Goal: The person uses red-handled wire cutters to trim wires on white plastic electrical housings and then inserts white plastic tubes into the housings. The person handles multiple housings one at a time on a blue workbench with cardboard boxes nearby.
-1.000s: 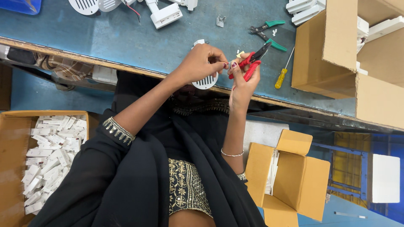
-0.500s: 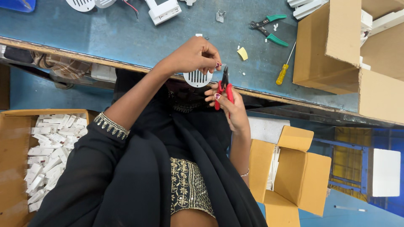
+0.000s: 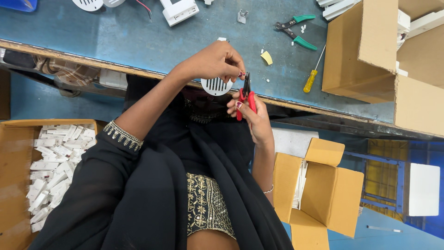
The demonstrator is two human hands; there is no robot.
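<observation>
White slotted disc [image 3: 215,86] half hidden under left hand [image 3: 213,61].

bare blue bench [image 3: 138,37] left of hands, cardboard box [image 3: 384,60], screwdriver [image 3: 312,74] crowding right

Red plastic-handled pliers [image 3: 245,96] with dark metal jaws, a white slotted plastic disc [image 3: 216,86], matt cardboard boxes [image 3: 323,192].

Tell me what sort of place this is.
Probably a small electronics assembly workshop. The right hand holds red-handled pliers at a blue workbench, the left hand holds a round white slotted part, and a cardboard box holds many white plastic pieces.
</observation>
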